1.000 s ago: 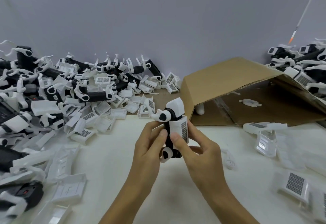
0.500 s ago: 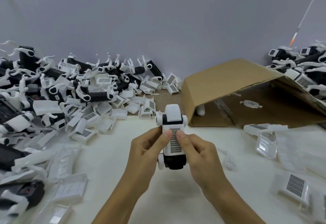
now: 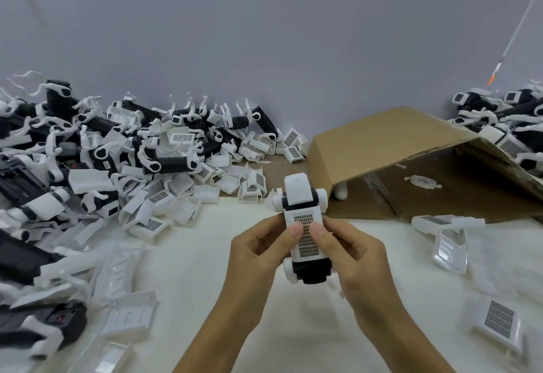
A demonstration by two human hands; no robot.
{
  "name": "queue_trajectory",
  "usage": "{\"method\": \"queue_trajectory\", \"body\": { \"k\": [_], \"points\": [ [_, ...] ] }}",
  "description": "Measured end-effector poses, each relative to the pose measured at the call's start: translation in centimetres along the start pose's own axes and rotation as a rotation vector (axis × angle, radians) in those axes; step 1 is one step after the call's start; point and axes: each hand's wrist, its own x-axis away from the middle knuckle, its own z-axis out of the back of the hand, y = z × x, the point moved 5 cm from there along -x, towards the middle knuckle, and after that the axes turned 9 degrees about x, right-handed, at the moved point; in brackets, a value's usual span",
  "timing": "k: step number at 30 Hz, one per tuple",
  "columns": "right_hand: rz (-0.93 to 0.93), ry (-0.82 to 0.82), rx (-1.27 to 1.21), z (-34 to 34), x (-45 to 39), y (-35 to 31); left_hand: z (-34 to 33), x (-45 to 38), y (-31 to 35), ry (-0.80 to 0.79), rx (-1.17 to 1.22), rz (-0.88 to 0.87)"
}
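Observation:
I hold a small black-and-white plastic device [image 3: 302, 196] upright above the white table [image 3: 191, 284]. Its front carries a white cover with a dark grid panel, and round white knobs stick out at its sides. My left hand [image 3: 258, 252] grips it from the left and my right hand [image 3: 349, 252] from the right. Both thumbs press side by side on the grid panel. The black lower end of the device shows below my fingers.
A big heap of the same black-and-white devices and loose white covers [image 3: 117, 167] fills the left side. A tipped cardboard box [image 3: 382, 143] lies open at the back right, with more devices [image 3: 505, 120] behind it. Loose grid covers [image 3: 499, 319] lie at the right.
The device has turned in my hands from side-on to front-on, so the grid panel faces me. Both thumbs have moved onto that panel.

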Motion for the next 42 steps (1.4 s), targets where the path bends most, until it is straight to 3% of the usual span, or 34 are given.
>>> {"method": "queue_trajectory", "body": {
  "k": [3, 8, 14, 16, 18, 21, 22, 24, 27, 32, 35, 39, 42],
  "points": [
    [0.057, 0.012, 0.208, 0.0, 0.3, -0.4, 0.8, -0.2, 0.0, 0.081, -0.013, -0.044],
    [0.099, 0.266, 0.359, 1.9, 0.4, -0.9, 1.1, -0.8, -1.5, 0.04, -0.1, -0.026],
    [0.566, 0.461, 0.895, 10.1, 0.4, -7.5, 3.4, -2.4, -3.3, 0.139, -0.095, 0.048],
    [0.63, 0.529, 1.058, 14.1, -1.2, -10.5, 3.7, -2.8, -3.8, 0.152, -0.104, 0.062],
    [0.558, 0.61, 1.131, 18.6, -4.4, -13.6, 3.9, -3.0, -4.1, 0.146, -0.122, 0.065],
    [0.08, 0.656, 1.167, 25.5, -10.8, -15.9, 4.1, -3.2, -4.5, 0.148, -0.132, 0.061],
    [-0.106, 0.635, 1.154, 27.0, -12.0, -15.6, 4.2, -3.3, -4.5, 0.151, -0.123, 0.06],
    [-0.293, 0.566, 1.06, 26.8, -12.6, -14.0, 4.3, -3.3, -4.3, 0.163, -0.097, 0.055],
    [-0.309, 0.435, 0.844, 20.9, -10.8, -9.6, 4.4, -3.4, -4.2, 0.188, -0.061, 0.054],
    [-0.437, 0.154, 0.077, 5.1, -6.5, 0.4, 5.1, -3.3, -3.8, 0.264, 0.026, 0.059],
    [-0.531, 0.087, -0.244, -3.6, -3.8, 4.3, 5.9, -3.1, -3.5, 0.357, 0.095, 0.074],
    [-0.475, 0.133, -0.233, -6.9, -2.8, 5.3, 6.2, -2.7, -2.7, 0.417, 0.124, 0.071],
    [-0.43, 0.148, -0.196, -6.3, -3.3, 5.8, 6.2, -2.4, -2.6, 0.445, 0.008, 0.056]
  ]
}}
